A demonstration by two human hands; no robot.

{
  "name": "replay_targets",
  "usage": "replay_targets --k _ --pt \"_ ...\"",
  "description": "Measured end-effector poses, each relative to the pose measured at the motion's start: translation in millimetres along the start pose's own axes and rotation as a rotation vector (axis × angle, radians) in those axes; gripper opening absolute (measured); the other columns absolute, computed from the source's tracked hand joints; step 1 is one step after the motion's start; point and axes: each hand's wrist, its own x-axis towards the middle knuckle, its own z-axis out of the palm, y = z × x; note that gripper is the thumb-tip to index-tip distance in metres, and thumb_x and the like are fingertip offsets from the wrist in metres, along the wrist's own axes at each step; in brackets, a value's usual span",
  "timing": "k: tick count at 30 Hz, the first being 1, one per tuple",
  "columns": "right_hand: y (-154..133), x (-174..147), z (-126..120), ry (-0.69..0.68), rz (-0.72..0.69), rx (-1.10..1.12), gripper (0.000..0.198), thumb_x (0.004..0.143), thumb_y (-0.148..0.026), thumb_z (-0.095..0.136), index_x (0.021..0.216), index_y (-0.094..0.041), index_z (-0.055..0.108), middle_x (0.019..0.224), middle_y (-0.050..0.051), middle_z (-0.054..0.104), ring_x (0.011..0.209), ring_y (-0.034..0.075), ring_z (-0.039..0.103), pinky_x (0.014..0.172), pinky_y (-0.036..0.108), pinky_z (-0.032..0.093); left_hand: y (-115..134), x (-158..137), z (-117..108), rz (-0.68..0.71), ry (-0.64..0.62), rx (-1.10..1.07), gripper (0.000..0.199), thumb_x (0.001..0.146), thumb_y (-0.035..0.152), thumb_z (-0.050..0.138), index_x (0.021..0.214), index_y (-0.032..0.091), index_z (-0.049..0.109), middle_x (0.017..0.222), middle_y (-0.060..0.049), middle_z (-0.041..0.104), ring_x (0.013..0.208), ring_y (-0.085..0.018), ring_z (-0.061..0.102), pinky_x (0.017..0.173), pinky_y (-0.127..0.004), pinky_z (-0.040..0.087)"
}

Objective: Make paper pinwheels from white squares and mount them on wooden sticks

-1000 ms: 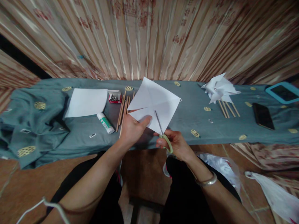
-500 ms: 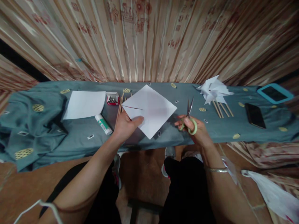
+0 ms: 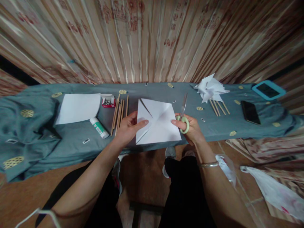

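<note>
A square sheet of white paper [image 3: 159, 126] is held up above the table's front edge, with cuts running in from its two left corners. My left hand [image 3: 130, 128] grips its left edge, thumb on top and fingers behind. On the right edge, the thumb of my right hand [image 3: 190, 128] presses the paper. That same hand also holds scissors [image 3: 184, 122] with pale green handles, blades pointing away from me and looking closed. Wooden sticks [image 3: 121, 114] lie just beyond my left hand.
On the cloth-covered table [image 3: 152, 90] are a white sheet [image 3: 79, 107], a red box of small metal pieces [image 3: 108, 101] and a glue stick [image 3: 99, 127] at left. Paper pinwheels [image 3: 211, 88], a black phone [image 3: 250, 112] and a blue-framed device [image 3: 269, 90] lie at right.
The paper has turned from a diamond to a square facing me, so two cuts now show. My right hand has moved left with the scissors and taken the paper's right edge.
</note>
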Motion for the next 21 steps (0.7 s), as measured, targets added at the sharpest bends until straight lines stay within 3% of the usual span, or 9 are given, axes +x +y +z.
replay_targets --k 5,8,11,15,19,21 --pt "-3.3 9.9 8.9 0.33 -0.12 0.313 0.036 0.044 -0.027 0.087 0.071 -0.021 0.063 0.075 -0.003 0.068 0.071 0.015 0.062 0.072 0.031 0.052 4.6 -0.2 2.5 -0.115 0.087 -0.369 0.046 0.069 0.051 0.071 0.101 0.018 0.066 0.11 -0.011 0.07 0.11 -0.025 0.063 0.093 -0.037 0.049" --pt "-1.8 13.2 16.3 0.402 -0.154 0.395 0.038 0.043 -0.025 0.086 0.073 -0.021 0.062 0.075 -0.002 0.068 0.071 0.015 0.063 0.073 0.032 0.053 1.3 -8.3 12.8 -0.239 0.052 -0.489 0.052 0.068 0.059 0.07 0.099 0.017 0.066 0.12 -0.015 0.066 0.118 -0.027 0.059 0.094 -0.037 0.049" --pt "4.1 11.0 27.7 0.347 -0.14 0.373 0.039 0.046 -0.027 0.087 0.077 -0.021 0.062 0.074 -0.004 0.068 0.066 0.013 0.061 0.072 0.03 0.051 -3.0 -15.8 28.8 -0.262 -0.038 -0.458 0.049 0.058 0.048 0.082 0.094 0.018 0.067 0.115 -0.012 0.069 0.114 -0.029 0.061 0.09 -0.037 0.052" --pt "10.0 1.1 42.6 0.154 -0.115 0.257 0.038 0.051 -0.033 0.088 0.08 -0.021 0.065 0.068 -0.005 0.066 0.061 0.011 0.057 0.065 0.027 0.048 -3.2 -13.5 40.0 -0.141 0.048 -0.405 0.038 0.058 0.029 0.084 0.091 0.02 0.067 0.11 -0.008 0.072 0.108 -0.029 0.064 0.089 -0.038 0.053" --pt "13.4 -12.6 43.4 0.0 -0.08 0.032 0.039 0.065 -0.052 0.079 0.083 -0.019 0.067 0.062 -0.003 0.062 0.056 0.011 0.052 0.054 0.025 0.041 5.2 -2.2 28.4 -0.01 0.157 -0.349 0.046 0.055 0.023 0.083 0.097 0.017 0.066 0.102 -0.008 0.074 0.101 -0.026 0.067 0.088 -0.039 0.052" --pt "16.1 -20.1 39.9 -0.119 -0.034 -0.047 0.047 0.07 -0.059 0.072 0.092 -0.018 0.066 0.071 0.002 0.068 0.06 0.012 0.054 0.055 0.025 0.041 11.5 2.9 18.5 0.06 0.207 -0.331 0.047 0.056 0.021 0.081 0.1 0.017 0.066 0.1 -0.007 0.074 0.098 -0.024 0.067 0.087 -0.037 0.052"
